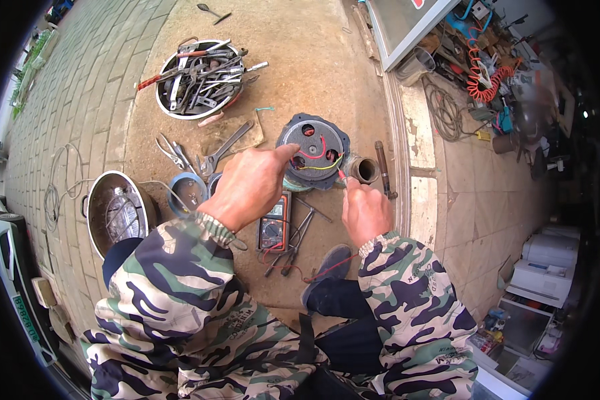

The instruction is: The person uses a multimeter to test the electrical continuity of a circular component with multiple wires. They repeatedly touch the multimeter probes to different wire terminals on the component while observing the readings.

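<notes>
A shifting shoe point(338, 256) could snag the red lead point(332, 269) crossing it, jerking the red probe point(342, 175) aside. The right hand point(367, 212) pinches that probe from 5 o'clock; the left hand point(252, 183) reaches from 8 o'clock, index finger extended, any grip hidden. The round motor housing point(319, 172) sits just beyond, toward 12 o'clock.

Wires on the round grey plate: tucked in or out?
Out, at least partly: the red wire and yellow wire lie across the round grey plate. Their ends: cannot tell.
</notes>
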A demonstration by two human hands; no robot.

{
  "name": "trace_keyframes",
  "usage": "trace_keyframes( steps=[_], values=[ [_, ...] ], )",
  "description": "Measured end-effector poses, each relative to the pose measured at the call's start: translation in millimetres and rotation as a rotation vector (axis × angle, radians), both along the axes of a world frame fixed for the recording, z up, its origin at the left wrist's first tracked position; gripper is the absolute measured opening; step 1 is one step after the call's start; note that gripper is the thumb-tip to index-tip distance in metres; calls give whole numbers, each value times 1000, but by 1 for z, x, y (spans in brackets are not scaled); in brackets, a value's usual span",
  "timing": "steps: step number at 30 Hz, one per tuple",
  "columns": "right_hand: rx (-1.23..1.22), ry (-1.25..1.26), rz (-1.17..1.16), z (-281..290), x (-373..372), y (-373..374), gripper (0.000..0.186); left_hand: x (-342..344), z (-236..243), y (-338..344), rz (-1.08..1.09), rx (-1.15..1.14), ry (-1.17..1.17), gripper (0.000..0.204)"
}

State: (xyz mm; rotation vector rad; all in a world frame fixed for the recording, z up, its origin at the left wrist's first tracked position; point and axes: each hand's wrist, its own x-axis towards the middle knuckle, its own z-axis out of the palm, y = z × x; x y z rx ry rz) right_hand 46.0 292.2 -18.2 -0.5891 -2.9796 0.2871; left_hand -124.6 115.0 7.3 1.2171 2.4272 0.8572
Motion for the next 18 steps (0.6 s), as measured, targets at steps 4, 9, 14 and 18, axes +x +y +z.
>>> trace_keyframes(
  steps=[4,9,14,18],
  values=[
    [-13,-33,-14,1,-5,-2,12,-1,4,-1,5,-12,1,34],
    [-13,-88,-51,1,-7,-5,12,0,5,0,0,-4,1,34],
    [-56,-107,-67,2,-10,-6,10,0,4,-3,4,-14,2,34],
    [-107,-161,-50,11,-11,-1,11,-1,3,-5,0,-11,9,34]
  ],
)
